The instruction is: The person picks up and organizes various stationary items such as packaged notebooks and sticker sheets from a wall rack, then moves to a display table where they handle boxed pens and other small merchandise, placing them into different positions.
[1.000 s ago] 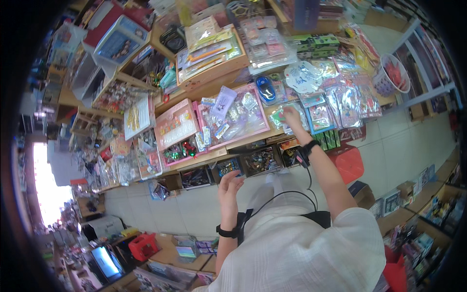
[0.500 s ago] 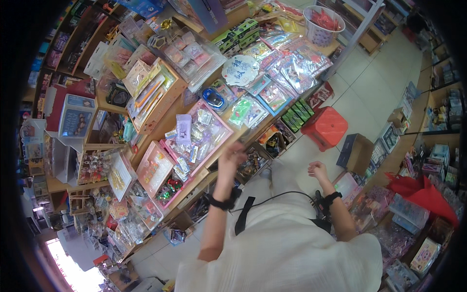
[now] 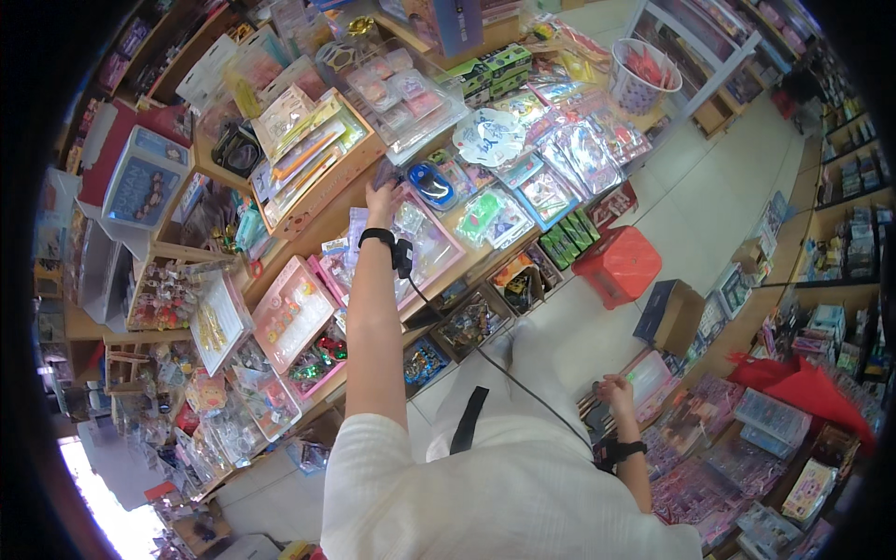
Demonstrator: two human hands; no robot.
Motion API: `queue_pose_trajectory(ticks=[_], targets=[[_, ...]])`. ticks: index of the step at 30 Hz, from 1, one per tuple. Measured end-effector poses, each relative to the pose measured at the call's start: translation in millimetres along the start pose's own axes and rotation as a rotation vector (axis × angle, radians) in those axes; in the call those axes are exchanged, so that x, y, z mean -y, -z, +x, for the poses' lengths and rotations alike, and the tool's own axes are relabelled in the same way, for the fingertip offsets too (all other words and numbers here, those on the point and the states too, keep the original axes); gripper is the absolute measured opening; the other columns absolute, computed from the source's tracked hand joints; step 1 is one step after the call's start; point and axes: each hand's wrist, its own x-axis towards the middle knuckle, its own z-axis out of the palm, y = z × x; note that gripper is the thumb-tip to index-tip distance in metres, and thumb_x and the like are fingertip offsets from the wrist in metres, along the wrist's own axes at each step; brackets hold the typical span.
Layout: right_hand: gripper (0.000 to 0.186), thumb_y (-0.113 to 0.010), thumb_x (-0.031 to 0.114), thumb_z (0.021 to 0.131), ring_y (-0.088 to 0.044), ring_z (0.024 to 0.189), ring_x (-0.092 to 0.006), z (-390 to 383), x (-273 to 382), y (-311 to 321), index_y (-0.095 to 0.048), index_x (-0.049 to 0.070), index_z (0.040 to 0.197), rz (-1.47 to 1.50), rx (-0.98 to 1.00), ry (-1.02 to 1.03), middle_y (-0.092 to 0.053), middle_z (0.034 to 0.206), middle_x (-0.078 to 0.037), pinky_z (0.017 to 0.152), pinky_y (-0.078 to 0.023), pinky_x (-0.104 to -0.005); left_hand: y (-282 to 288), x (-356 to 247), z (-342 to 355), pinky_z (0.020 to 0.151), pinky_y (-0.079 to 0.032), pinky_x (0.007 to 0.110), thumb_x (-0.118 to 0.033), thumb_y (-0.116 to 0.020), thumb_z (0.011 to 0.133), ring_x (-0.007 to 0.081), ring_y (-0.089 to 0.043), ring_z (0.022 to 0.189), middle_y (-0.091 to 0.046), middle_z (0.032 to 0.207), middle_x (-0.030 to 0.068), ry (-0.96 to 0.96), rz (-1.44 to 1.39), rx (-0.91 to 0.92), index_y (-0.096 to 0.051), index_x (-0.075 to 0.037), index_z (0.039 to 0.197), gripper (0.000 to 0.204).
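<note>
My left hand (image 3: 381, 198) reaches to the back of the table, fingers closed on a small purplish-grey item (image 3: 385, 174) whose kind I cannot make out. It is just right of a wooden box of stationery (image 3: 303, 182) and left of a blue packaged item (image 3: 430, 186). A pink tray of small packets (image 3: 431, 245) lies below that hand. My right hand (image 3: 615, 391) hangs low at my right side with loosely bent fingers and nothing visible in them, near shelved packaged goods (image 3: 681, 420).
A red plastic stool (image 3: 617, 266) stands on the tiled floor (image 3: 714, 215) beside a dark cardboard box (image 3: 667, 317). Shelves of goods (image 3: 840, 327) line the right side. Open bins (image 3: 471, 322) sit under the table's front edge. A cup of red items (image 3: 644, 75) stands at the back right.
My left hand has risen from low over the floor to the back of the table and grasped an item. My right hand has left the table goods and dropped to my side.
</note>
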Motion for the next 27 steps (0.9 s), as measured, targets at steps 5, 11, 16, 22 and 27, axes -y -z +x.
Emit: queue_pose_trajectory(ticks=[5,11,16,22,27], targets=[[0.017,-0.046,0.004,0.081,-0.057,0.065,-0.0171,-10.9,5.9,-28.1,-0.054,0.000,0.095,-0.070,0.034,0.010,-0.056,0.077,-0.009,0.057,-0.050,-0.0284,39.7,7.5,-1.2,0.065,-0.052,0.031,0.000,-0.050,0.079,0.0256,-0.060,0.083,-0.058,0.098,0.0168,-0.048,0.004,-0.034,-0.042,0.008,0.118,0.040],[0.017,-0.046,0.010,0.087,-0.057,0.073,-0.0157,10.7,27.9,-67.3,-0.054,0.000,0.098,-0.272,0.163,0.106,-0.058,0.084,-0.009,0.063,-0.048,-0.0266,54.2,4.6,-112.2,0.079,-0.045,0.029,-0.004,-0.040,0.083,0.0176,-0.056,0.090,-0.056,0.111,0.0144,-0.493,0.256,-0.012,-0.048,0.005,0.118,0.037],[0.021,-0.047,0.015,0.089,-0.059,0.073,-0.0137,16.0,80.0,-143.8,-0.054,0.000,0.103,-0.381,0.410,0.346,-0.060,0.084,-0.008,0.062,-0.048,-0.0254,61.8,-7.5,-252.1,0.087,-0.042,0.027,-0.002,-0.041,0.081,0.0165,-0.051,0.104,-0.049,0.124,0.0131,-0.617,0.363,0.181,-0.039,0.001,0.128,0.048],[0.035,-0.039,0.028,0.094,-0.057,0.084,-0.0139,-58.7,191.9,-222.1,-0.052,-0.001,0.107,-0.205,0.611,0.473,-0.059,0.094,-0.008,0.074,-0.047,-0.0263,44.1,-18.5,-328.3,0.079,-0.043,0.029,-0.003,-0.048,0.071,0.0224,-0.058,0.084,-0.056,0.110,0.0223,-0.781,0.414,0.394,-0.045,0.007,0.121,0.051],[0.055,-0.025,0.045,0.094,-0.051,0.100,-0.0158,-90.9,229.8,-210.1,-0.047,-0.001,0.116,0.287,0.673,0.560,-0.055,0.106,-0.009,0.088,-0.039,-0.0308,8.9,-22.4,-337.8,0.079,-0.044,0.031,-0.001,-0.047,0.066,0.0282,-0.061,0.085,-0.060,0.094,0.0229,-0.931,0.476,0.607,-0.054,0.007,0.111,0.047]])
